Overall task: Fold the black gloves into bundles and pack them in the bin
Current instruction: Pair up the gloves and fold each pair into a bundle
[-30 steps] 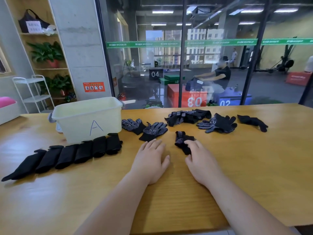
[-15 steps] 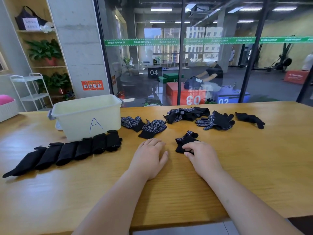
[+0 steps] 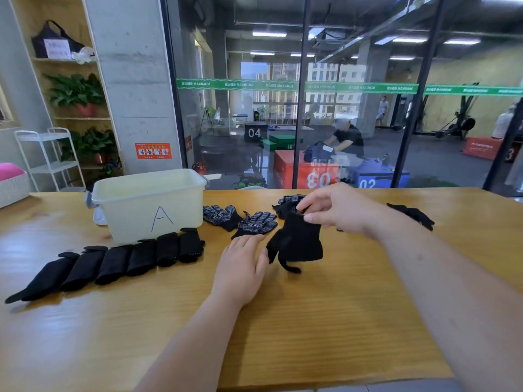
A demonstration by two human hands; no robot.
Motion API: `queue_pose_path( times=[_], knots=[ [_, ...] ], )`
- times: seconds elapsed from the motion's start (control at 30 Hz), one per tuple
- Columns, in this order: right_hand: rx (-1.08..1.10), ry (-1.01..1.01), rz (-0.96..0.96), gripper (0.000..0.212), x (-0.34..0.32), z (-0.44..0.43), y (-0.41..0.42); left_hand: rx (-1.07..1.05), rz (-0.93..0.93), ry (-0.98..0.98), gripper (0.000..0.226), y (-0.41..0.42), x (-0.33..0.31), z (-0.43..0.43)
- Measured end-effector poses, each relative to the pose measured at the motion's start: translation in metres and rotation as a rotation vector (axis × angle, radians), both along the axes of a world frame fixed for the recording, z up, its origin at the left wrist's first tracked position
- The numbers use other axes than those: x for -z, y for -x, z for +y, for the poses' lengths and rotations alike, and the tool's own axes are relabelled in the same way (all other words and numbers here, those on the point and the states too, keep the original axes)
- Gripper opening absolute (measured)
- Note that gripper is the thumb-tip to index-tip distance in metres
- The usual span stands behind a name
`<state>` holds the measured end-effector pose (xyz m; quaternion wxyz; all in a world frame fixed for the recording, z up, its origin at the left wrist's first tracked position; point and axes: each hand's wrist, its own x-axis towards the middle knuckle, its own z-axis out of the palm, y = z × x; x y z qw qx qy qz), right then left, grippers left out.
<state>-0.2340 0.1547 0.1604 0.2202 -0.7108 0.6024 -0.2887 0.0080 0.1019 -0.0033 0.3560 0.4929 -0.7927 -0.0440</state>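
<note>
My right hand [image 3: 334, 212] pinches the cuff of a black glove [image 3: 300, 243] and holds it up above the wooden table [image 3: 311, 321]; its fingers dangle down. My left hand [image 3: 240, 267] lies flat on the table, fingers apart, just left of the hanging glove. A row of several folded black glove bundles [image 3: 113, 263] lies in front of the pale bin marked "A" [image 3: 150, 205]. Two dotted gloves [image 3: 240, 220] lie flat right of the bin. More loose gloves [image 3: 285, 203] sit behind my right hand, and one [image 3: 413, 215] lies far right.
A glass wall runs along the table's far edge. A white basket with a pink item [image 3: 11, 182] stands at the far left. A white rack [image 3: 51, 158] and plant shelves [image 3: 76, 108] are behind the bin.
My right hand has lifted the black glove off the table and raised it toward the back. My left hand has stayed flat in place.
</note>
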Motion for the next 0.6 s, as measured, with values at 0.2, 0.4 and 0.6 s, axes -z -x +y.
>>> queue_pose_path(
  times=[0.2, 0.4, 0.6],
  knots=[
    [0.038, 0.125, 0.065, 0.021, -0.038, -0.015, 0.006, -0.032, 0.081, -0.006, 0.044, -0.003, 0.001, -0.002],
    [0.225, 0.619, -0.051, 0.021, -0.045, -0.024, 0.007, -0.032, 0.073, 0.003, 0.045, -0.003, 0.001, -0.005],
    [0.017, 0.360, 0.230, 0.021, 0.035, -0.006, 0.002, -0.038, 0.026, 0.001, 0.044, -0.002, -0.001, -0.004]
  ],
)
